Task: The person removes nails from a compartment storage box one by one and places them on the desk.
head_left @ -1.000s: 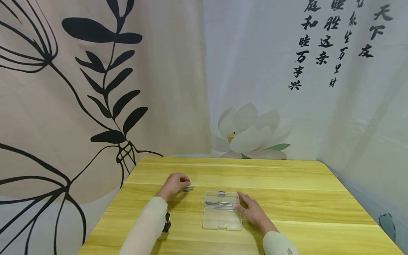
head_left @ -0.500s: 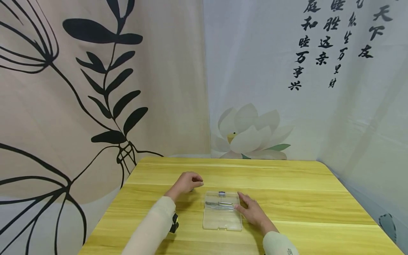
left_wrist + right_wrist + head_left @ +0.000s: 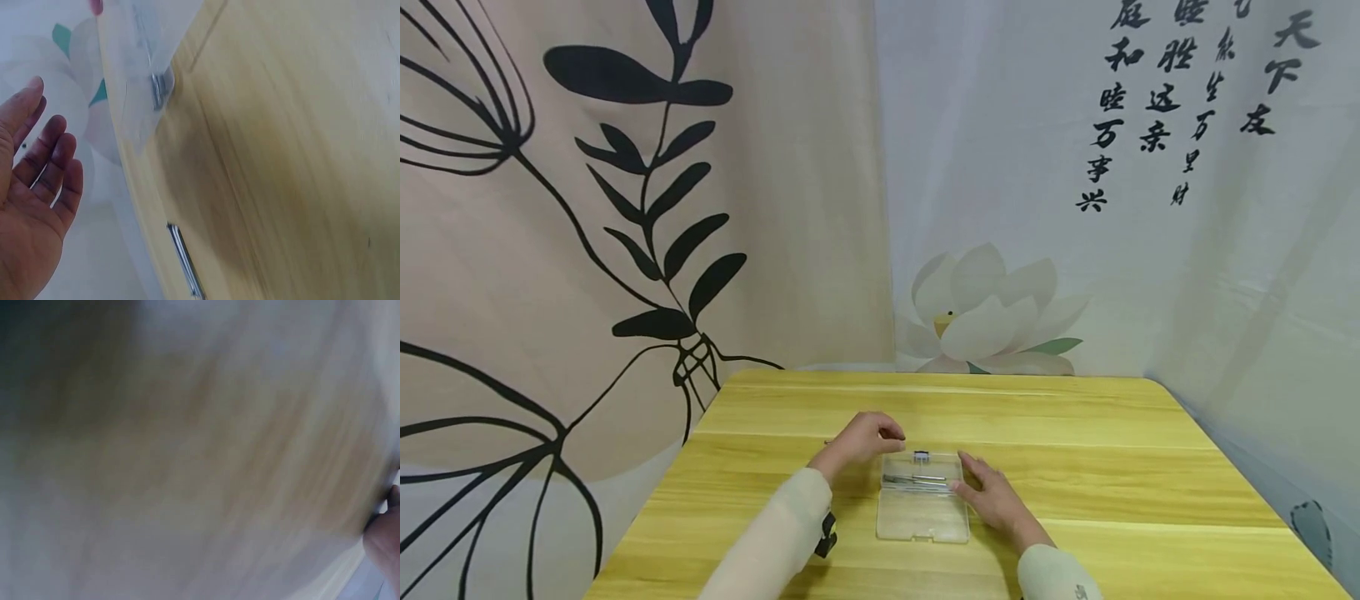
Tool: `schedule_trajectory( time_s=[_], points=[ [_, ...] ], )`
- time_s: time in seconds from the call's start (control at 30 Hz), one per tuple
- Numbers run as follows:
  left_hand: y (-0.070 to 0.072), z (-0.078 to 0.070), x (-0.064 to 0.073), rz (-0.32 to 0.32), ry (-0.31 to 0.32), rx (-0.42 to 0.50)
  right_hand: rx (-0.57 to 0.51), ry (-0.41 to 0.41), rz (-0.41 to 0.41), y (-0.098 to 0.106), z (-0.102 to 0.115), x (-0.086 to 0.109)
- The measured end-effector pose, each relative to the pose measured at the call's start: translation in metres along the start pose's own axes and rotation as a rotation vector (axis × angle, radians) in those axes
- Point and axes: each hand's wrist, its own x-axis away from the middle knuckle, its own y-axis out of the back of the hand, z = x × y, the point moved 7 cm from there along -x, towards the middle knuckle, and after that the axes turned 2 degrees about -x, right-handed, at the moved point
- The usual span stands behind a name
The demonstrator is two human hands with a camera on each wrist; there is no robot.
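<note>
A clear plastic case [image 3: 922, 517] lies opened out on the table, with thin metal tools [image 3: 915, 480] along its middle fold. My right hand [image 3: 996, 496] holds the case's right edge, thumb over the inner side and fingers at the outer edge. Just off the case's back left corner is my left hand [image 3: 863, 437]. In the left wrist view its fingers are loosely bent with nothing between them. More slim metal tools [image 3: 185, 259] lie on the table to the left, mostly hidden by the left hand and forearm in the head view.
The yellow wood-grain table [image 3: 1150, 467] has rounded far corners. Printed cloth [image 3: 805, 208] with plants, a lotus and black characters hangs behind and beside it. The right wrist view is mostly blurred table surface.
My left hand has moved right, from over the loose metal tools to the case's back left corner; those tools stay on the table. The right hand has kept its place at the case.
</note>
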Motion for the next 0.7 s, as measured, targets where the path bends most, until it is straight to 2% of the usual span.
schedule_trajectory(
  time_s=[0.27,0.5,0.7],
  points=[
    [-0.018,-0.009,-0.002,0.036,-0.047,-0.013,0.016,-0.022,-0.008,0.0,-0.001,-0.001],
    [-0.031,-0.009,0.0,0.063,-0.02,-0.019,0.021,-0.012,-0.004,0.001,-0.001,0.0],
    [-0.036,-0.011,0.0,0.055,-0.028,-0.007,0.026,-0.009,-0.005,0.001,-0.001,-0.001]
  ],
)
